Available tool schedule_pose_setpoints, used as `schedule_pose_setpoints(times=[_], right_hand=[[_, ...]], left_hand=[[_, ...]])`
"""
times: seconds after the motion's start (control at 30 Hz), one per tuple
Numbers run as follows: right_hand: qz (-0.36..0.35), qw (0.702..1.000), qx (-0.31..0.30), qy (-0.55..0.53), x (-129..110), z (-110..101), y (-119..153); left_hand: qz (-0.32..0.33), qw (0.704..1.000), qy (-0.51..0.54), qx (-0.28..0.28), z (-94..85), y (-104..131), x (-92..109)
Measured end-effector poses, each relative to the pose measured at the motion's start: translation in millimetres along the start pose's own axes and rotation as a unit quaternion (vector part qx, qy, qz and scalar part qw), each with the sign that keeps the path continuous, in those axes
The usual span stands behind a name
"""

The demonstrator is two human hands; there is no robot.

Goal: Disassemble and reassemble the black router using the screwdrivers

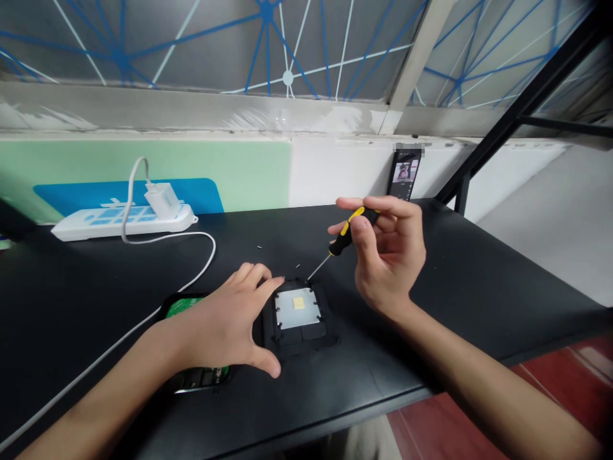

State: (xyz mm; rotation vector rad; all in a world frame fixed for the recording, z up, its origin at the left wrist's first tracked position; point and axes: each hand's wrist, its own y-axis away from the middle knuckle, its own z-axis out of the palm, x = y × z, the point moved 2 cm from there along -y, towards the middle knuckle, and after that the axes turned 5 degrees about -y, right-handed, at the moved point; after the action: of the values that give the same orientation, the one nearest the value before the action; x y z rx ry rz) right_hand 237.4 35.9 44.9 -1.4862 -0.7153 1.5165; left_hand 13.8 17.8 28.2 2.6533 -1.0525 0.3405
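Observation:
My right hand (393, 249) grips the black and yellow handle of a screwdriver (345, 235). Its thin shaft slants down to the left, and the tip meets the far edge of a black device housing (313, 333). A silvery square plate (287, 313) with a pale yellow pad (299, 303) in its middle sits in that housing. At the housing's left side is my left hand (234, 319), thumb and fingers spread, a fingertip by the far left corner. Partly hidden under my left wrist lies another black part with a green circuit board (184, 306).
Two small screws (297, 266) (259, 246) lie beyond the housing on the black table (407, 364). A white power strip (86, 223) with a plugged-in charger (163, 200) stands back left. Its white cable (129, 333) runs across the table's left. A phone (405, 174) leans against the wall.

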Motion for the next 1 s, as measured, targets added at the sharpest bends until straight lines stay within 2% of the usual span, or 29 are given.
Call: schedule_pose_setpoints(times=[0.3,0.47,0.63,0.83,1.0], right_hand=[[0.039,0.999,0.006,-0.029,13,1,4],[0.049,0.998,-0.002,-0.031,15,2,7],[0.062,0.998,-0.002,-0.026,13,3,8],[0.060,0.998,-0.006,-0.013,10,3,9],[0.043,0.999,-0.006,-0.017,8,2,9]], left_hand=[[0.011,1.000,-0.002,0.005,-3.5,1,8],[0.021,0.997,-0.031,0.068,-5.0,-2,10],[0.065,0.988,-0.070,0.119,-0.8,-5,10],[0.081,0.986,-0.084,0.121,7.5,-8,9],[0.086,0.983,-0.095,0.131,7.4,-8,9]])
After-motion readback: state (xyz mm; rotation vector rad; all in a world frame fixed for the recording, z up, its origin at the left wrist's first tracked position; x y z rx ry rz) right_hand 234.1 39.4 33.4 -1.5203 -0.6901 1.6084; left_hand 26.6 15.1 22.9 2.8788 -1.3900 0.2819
